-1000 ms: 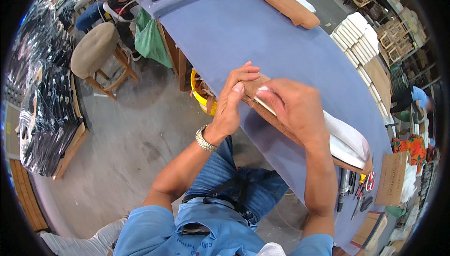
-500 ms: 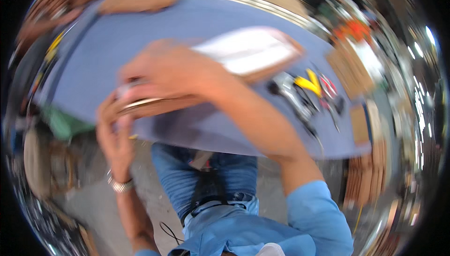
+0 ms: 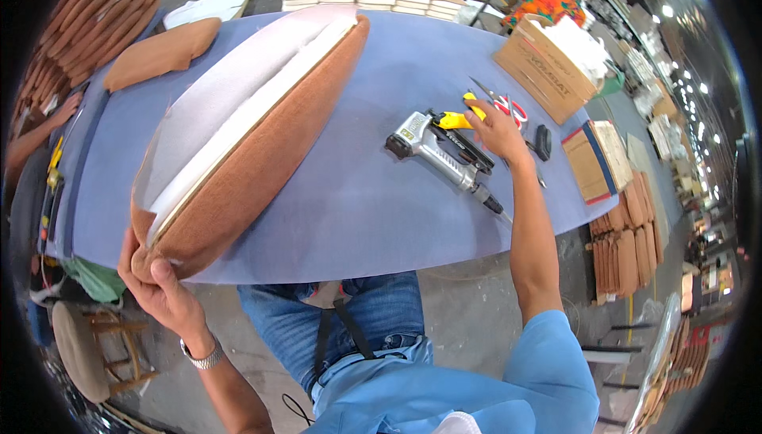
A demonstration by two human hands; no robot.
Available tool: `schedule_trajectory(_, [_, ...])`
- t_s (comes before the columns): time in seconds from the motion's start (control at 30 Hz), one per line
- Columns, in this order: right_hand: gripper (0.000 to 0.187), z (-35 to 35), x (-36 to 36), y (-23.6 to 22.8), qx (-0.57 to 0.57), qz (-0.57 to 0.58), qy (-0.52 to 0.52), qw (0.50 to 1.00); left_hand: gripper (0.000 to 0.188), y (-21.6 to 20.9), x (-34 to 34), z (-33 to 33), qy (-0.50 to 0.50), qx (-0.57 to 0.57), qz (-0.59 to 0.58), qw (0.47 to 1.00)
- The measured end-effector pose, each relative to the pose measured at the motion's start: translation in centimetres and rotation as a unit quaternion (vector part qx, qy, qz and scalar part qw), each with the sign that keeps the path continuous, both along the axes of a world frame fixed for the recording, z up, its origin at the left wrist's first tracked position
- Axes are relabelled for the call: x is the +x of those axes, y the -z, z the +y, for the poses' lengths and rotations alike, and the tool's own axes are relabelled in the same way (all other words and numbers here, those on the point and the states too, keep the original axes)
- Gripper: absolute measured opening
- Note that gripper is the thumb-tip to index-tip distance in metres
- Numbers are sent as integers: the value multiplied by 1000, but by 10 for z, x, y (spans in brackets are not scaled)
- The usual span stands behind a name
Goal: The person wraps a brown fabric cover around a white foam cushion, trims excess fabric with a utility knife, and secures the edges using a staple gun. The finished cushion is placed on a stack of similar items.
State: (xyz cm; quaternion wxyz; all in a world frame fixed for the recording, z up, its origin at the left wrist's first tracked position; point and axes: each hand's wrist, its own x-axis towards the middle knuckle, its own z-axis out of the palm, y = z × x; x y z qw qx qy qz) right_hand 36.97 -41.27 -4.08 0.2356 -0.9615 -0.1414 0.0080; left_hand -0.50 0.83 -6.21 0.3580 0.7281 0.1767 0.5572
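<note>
My left hand (image 3: pixel 167 295) grips the near corner of a brown upholstered seat pad (image 3: pixel 266 164), thumb on the edge and fingers behind. The long pad is tilted up on the blue-grey table, its pale underside and white inner layer facing left. To the right, my right hand (image 3: pixel 498 131) has its fingers closed around the yellow handles of a pair of pliers (image 3: pixel 454 121); their jaws are hidden. Beside that hand lies a silver and black staple gun (image 3: pixel 436 152) with a hose fitting. Red-handled scissors (image 3: pixel 516 110) are just beyond my fingers.
A small black object (image 3: pixel 543 142) lies right of my hand. On the table's right edge stand a cardboard box (image 3: pixel 548 69) and a smaller carton (image 3: pixel 597 160). Another brown pad (image 3: pixel 163 53) lies far left, near a co-worker's arm (image 3: pixel 48 128). A stool (image 3: pixel 83 351) stands lower left.
The pad has swung from lying across the table to tilted upright on the left. My right hand has left it and moved right to the pliers; my left hand keeps its corner.
</note>
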Motion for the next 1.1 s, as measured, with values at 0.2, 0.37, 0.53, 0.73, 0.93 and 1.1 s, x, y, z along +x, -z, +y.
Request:
schedule_trajectory(0.2, [52,-65,62,76,26,-73,-103,992,68,-21,-12,-14,13,81,78,994])
schedule_trajectory(0.37, [33,-56,11,40,116,30,19,993,63,-13,-13,-14,176,89,23,980])
schedule_trajectory(0.53, [50,36,-114,-57,436,5,-195,878,58,-11,-26,-20,196,74,44,977])
schedule_trajectory(0.73, [45,113,-200,-103,265,-70,-513,813,58,-7,-21,-24,194,104,31,975])
schedule_trajectory(0.93, [47,170,-221,-118,51,-240,-629,738,61,-7,-22,-25,203,110,24,973])
schedule_trajectory(1.1, [49,182,-221,-113,39,-341,-623,703,55,-3,-25,-26,202,94,37,974])
